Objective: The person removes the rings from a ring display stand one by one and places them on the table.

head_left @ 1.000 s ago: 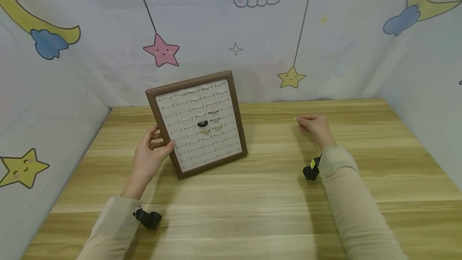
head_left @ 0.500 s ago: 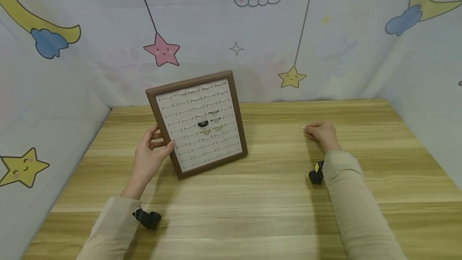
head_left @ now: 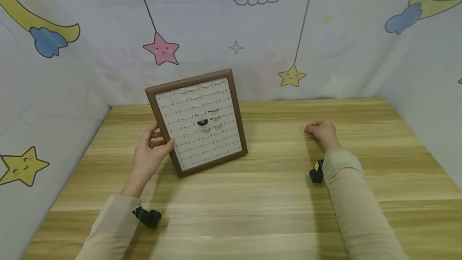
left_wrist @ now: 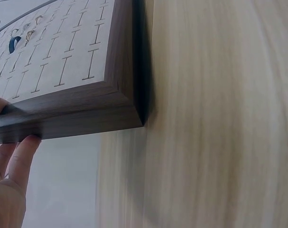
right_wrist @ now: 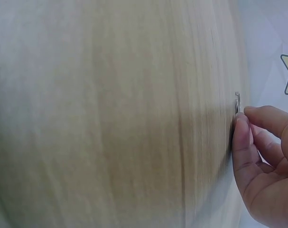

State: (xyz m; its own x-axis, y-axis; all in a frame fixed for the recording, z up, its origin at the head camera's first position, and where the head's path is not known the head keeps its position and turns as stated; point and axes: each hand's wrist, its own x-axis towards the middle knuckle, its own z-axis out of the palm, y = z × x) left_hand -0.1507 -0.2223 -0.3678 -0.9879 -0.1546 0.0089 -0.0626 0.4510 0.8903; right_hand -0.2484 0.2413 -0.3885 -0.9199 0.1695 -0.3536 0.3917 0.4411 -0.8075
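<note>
On the left, white cloth (head_left: pixel 83 87) printed with a yellow moon (head_left: pixel 14 2) and, lower, a smiling star (head_left: pixel 30 167) rises beside the wooden table (head_left: pixel 231 212). At the near left a beige sleeve (head_left: pixel 112 222) comes in, with a small black camera (head_left: pixel 149 217) at its cuff. The left hand (head_left: pixel 148 153) grasps the left side of the board (head_left: pixel 188 83), thumb laid on the front of its brown frame and the other fingers behind. The board stands tilted back on the table, left of the middle, rows of slots across its pale panel. Near the centre of the panel sit five rings: a black ring (head_left: pixel 203 122) on the left, a gold ring (head_left: pixel 205 131) just below it, and a column of three on the right, the lowest gold. Behind the board a pink star (head_left: pixel 161 49) hangs on a printed line on the far cloth; further right hangs a yellow star (head_left: pixel 292 76). Well apart from the board, on the right over the far part of the table, the right hand (head_left: pixel 323 134) pinches a loose ring (right_wrist: pixel 237 101) between thumb and forefinger, the ring jutting left from the fingertips; whether it touches the wood I cannot tell. A second camera (head_left: pixel 317 175) sits at the right sleeve (head_left: pixel 353 196), and on the far right a second moon (head_left: pixel 433 8) carries a blue cloud (head_left: pixel 403 20)
</note>
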